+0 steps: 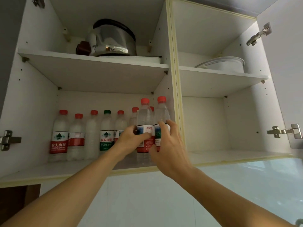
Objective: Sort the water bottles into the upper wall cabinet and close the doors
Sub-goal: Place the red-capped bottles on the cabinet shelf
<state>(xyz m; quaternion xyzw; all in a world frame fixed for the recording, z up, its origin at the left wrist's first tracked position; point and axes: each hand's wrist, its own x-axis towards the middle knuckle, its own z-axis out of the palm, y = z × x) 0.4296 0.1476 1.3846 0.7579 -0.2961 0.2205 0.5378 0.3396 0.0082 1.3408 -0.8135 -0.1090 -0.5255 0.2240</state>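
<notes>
The upper wall cabinet [175, 95] stands open, both doors swung out. On the lower left shelf [32, 171] several water bottles stand in a row, most with red caps, one with a green cap [106, 128]. At the shelf's right front two red-capped bottles stand side by side. My left hand [131, 140] grips the left one [145, 117] at its label. My right hand [167, 145] wraps the right one [161, 112] from the front and side. More bottles behind them are partly hidden.
A steel kettle [113, 38] and a dark brown object [83, 47] sit on the upper left shelf. A white bowl [224, 63] rests on the upper right shelf. The right door [288, 63] with hinges hangs open at the right. White wall tiles lie below the cabinet.
</notes>
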